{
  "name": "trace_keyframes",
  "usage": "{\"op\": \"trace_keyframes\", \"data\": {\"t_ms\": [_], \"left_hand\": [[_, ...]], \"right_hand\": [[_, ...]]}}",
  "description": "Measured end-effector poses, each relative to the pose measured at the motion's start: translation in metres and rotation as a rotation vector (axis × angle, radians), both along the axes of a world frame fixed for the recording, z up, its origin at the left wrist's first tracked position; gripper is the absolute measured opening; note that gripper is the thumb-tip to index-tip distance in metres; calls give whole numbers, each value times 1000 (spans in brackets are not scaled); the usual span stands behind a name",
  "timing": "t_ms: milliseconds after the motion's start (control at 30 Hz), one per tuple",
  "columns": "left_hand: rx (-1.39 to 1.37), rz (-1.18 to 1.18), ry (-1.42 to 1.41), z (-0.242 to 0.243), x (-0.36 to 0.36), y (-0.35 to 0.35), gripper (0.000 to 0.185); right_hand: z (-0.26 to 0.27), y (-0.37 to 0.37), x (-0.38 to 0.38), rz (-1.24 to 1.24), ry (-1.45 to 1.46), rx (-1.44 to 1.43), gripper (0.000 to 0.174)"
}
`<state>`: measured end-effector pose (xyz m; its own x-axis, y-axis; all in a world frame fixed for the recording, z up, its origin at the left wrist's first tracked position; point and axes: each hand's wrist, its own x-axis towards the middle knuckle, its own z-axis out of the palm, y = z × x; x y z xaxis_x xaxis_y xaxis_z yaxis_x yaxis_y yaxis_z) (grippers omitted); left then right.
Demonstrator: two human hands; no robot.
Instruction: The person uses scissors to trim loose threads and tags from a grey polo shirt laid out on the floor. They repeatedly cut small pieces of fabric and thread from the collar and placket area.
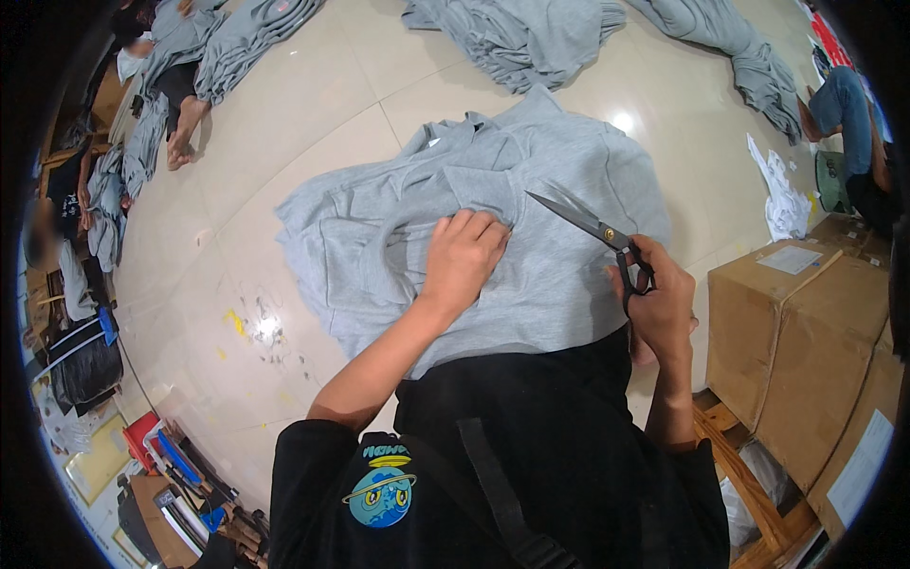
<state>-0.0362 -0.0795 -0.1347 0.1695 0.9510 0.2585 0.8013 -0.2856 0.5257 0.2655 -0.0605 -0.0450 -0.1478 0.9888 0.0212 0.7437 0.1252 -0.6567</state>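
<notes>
Grey knit garments (pixel 569 270) lie heaped over my lap and onto the floor, with folds and a curved opening near the middle. My left hand (pixel 466 252) rests on the cloth beside that opening, fingers bent into the fabric; its fingertips are hidden, so how firmly they hold it is unclear. In my right hand (pixel 657 295) is a pair of black fabric scissors (pixel 579 220), held by the handle loops. The blades point up and to the left above the cloth, and they look slightly apart.
A pile of grey garments (pixel 526 43) lies ahead on the tiled floor (pixel 284 142). To the right, a strapped cardboard box (pixel 789 320) stands on a wooden pallet (pixel 753 491). Other people sit at left and right. Yellow and dark scraps (pixel 234 323) dot the floor.
</notes>
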Motion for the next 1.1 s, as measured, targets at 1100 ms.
{"op": "trace_keyframes", "data": {"t_ms": [1100], "left_hand": [[-355,217,-447,17,-6,-1,11]], "right_hand": [[20,18,-21,385,-370,107,37]]}}
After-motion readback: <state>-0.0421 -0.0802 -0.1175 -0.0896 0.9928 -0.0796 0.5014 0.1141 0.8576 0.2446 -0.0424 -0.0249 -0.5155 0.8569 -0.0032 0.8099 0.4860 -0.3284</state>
